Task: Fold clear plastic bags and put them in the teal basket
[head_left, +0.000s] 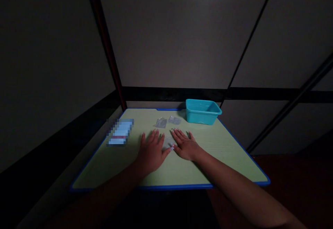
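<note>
Flat on the table, palm down with fingers stretched, lies my left hand (151,152). My right hand (186,147) is spread flat opposite it, its thumb close to the left thumb. Between the two hands shows a clear plastic sheet or bag (168,142), its edges partly under my fingers. Beyond my fingertips are two similar crumpled clear plastic pieces, one on the left (161,122) and one on the right (174,120). Neither hand grasps anything.
A turquoise plastic basin (202,117) stands at the table's back right. On the left lies a blurred-out, bright rectangular item (121,132). The pale table (218,156) has a blue rim, and panelled walls rise behind it and to the left.
</note>
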### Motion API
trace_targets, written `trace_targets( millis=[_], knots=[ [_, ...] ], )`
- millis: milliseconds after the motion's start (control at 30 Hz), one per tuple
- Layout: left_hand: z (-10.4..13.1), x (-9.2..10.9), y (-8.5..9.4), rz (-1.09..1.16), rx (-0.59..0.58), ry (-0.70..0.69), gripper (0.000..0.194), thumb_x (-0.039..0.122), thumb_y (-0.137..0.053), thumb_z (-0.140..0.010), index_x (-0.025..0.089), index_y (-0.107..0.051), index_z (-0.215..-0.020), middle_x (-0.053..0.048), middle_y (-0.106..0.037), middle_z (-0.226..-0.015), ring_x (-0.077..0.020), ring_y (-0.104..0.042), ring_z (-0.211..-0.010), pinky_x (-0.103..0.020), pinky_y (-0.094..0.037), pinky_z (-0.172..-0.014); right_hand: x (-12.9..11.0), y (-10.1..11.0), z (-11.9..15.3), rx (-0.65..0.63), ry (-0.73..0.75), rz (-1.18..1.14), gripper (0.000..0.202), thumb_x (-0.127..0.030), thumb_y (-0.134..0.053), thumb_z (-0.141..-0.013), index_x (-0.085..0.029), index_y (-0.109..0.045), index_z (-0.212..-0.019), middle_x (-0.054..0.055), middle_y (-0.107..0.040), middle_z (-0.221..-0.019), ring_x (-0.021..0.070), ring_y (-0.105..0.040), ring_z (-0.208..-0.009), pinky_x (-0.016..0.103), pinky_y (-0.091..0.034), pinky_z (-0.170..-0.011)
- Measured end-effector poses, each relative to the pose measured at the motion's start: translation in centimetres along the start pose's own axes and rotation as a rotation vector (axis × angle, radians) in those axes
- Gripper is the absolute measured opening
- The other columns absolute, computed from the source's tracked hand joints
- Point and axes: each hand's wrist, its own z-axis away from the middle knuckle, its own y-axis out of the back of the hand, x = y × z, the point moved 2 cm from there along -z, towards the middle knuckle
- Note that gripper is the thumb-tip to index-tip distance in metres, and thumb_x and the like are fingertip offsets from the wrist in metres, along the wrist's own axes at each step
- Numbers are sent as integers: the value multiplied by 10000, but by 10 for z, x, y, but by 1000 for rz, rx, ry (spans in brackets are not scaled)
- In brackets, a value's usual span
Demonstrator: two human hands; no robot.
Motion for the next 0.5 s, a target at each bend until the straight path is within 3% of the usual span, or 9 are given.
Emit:
trace_targets(
  millis=[133, 233, 367, 500],
  knots=[
    [-29, 16, -9, 158, -122, -109, 580, 479, -199, -926, 158, -316, -1395, -106, -259, -1471, -239, -211, -1361, -502, -177, -1077, 5, -1, -1, 29, -48, -22, 601, -429, -139, -918, -173, -88, -1459, 49, -78, -1511, 181, -53, -1386, 530, -25, -1073],
    [-40, 22, -20, 186, -192, -127, 583, 440, -132, -940, 129, -252, -1418, -87, -193, -1491, -206, -157, -1376, -468, -171, -1091, 6, -2, -2, 33, -61, -37, 610, -418, -132, -918, -137, -75, -1456, 53, -84, -1509, 189, -69, -1385, 546, -47, -1071],
    [-39, 24, -34, 171, -260, -117, 627, 479, -93, -932, 115, -223, -1426, -95, -170, -1492, -200, -145, -1378, -467, -164, -1093, 6, 0, -3, 10, -60, -43, 589, -400, -113, -921, -152, -101, -1455, 25, -71, -1509, 184, -63, -1386, 544, -66, -1073],
    [-32, 24, -39, 121, -233, -77, 678, 538, -91, -913, 116, -211, -1430, -79, -141, -1498, -205, -124, -1383, -474, -166, -1092, 7, 1, -3, -2, -70, -33, 572, -396, -119, -921, -186, -129, -1454, 5, -75, -1509, 182, -57, -1386, 543, -59, -1072]
  ],
)
